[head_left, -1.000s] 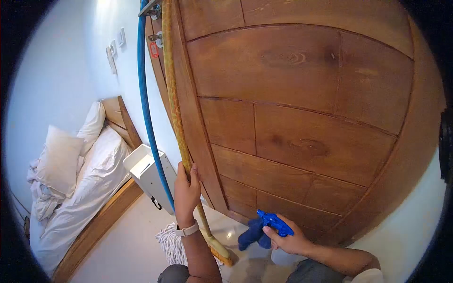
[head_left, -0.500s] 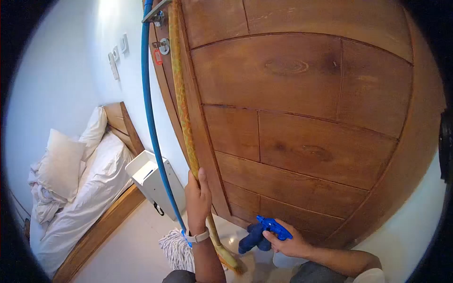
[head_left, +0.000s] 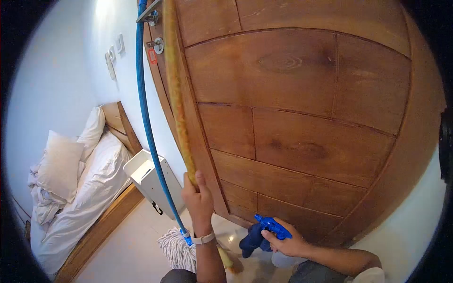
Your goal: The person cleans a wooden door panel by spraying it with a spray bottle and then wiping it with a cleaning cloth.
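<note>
My left hand (head_left: 199, 203), with a pale band at the wrist, is wrapped round the yellow patterned handle of a broom (head_left: 177, 108). The handle rises along the edge of a wooden door (head_left: 292, 89); its lower end is partly behind my forearm. A mop (head_left: 178, 250) with white strands and a blue pole (head_left: 144, 89) stands just left of that hand. At lower right, my right hand (head_left: 287, 241) grips a spray bottle (head_left: 278, 228) by its blue trigger head. A dark blue cloth (head_left: 253, 239) hangs beside the bottle, apparently held in the same hand.
A white box-like bin (head_left: 158, 191) stands against the wall behind the mop pole. Farther left is a wooden-framed bed (head_left: 101, 231) with white bedding and a pillow (head_left: 59, 165). A metal door handle (head_left: 150, 13) and a key with a red tag (head_left: 152, 56) are at the top.
The view has shifted slightly, moving the door a little left in frame. My left hand and the broom have moved slightly, and my forearm now covers more of the lower handle. The right hand's grip is unchanged.
</note>
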`<state>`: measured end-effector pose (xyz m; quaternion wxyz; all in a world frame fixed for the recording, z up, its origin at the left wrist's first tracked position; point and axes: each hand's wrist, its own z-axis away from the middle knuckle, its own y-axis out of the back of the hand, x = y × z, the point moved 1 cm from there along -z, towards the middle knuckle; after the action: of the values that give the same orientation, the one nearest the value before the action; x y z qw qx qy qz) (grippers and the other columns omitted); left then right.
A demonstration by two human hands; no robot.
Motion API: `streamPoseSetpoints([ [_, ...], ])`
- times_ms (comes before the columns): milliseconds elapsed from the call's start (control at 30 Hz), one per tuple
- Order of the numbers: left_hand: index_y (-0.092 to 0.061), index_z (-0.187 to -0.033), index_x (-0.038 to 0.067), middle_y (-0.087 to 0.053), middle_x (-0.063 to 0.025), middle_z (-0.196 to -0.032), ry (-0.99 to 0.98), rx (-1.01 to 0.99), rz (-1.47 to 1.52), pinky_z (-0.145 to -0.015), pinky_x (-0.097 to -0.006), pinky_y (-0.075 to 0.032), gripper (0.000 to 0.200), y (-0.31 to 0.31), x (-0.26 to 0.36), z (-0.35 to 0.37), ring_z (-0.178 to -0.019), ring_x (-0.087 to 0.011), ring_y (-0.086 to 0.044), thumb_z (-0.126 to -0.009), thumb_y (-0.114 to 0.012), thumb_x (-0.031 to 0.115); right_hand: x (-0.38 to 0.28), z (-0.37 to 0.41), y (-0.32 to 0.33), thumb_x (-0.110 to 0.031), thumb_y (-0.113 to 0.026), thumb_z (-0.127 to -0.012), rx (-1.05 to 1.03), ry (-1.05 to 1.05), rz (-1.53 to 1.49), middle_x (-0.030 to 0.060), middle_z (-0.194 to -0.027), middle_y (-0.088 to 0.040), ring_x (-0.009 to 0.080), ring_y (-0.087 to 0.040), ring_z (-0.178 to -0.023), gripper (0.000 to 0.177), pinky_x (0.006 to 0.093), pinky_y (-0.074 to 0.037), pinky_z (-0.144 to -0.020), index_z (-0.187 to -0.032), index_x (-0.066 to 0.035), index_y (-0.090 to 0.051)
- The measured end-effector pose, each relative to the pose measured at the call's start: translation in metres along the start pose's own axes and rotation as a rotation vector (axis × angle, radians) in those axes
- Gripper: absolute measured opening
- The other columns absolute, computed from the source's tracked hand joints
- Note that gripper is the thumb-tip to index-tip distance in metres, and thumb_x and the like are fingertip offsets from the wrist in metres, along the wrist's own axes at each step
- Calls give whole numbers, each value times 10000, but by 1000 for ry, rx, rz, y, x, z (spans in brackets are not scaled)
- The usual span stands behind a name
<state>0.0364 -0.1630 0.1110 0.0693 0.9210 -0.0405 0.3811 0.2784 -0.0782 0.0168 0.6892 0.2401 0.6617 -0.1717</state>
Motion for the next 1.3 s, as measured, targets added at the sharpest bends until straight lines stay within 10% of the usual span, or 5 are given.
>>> streamPoseSetpoints([
  [367,-470,-834,123,-409,51,-569,-12,82,107,-386,-222,-307,465,76,66,-57,-437,-40,-385,-1100,-428,502,-11,0,0,-254,-667,-1021,-55,-35,-2,-19,-748,-586,63,-554,-583,249,246,-462,-525,-1200,-89,-617],
  [1300,-540,-977,-24,-613,-249,-762,86,-85,-139,-656,-473,-461,511,105,-84,-163,-689,-387,-591,-1080,-487,474,-17,4,-14,-239,-660,-1029,-80,-89,-7,16,-669,-558,122,-567,-549,237,310,-498,-525,-1155,-67,-558],
])
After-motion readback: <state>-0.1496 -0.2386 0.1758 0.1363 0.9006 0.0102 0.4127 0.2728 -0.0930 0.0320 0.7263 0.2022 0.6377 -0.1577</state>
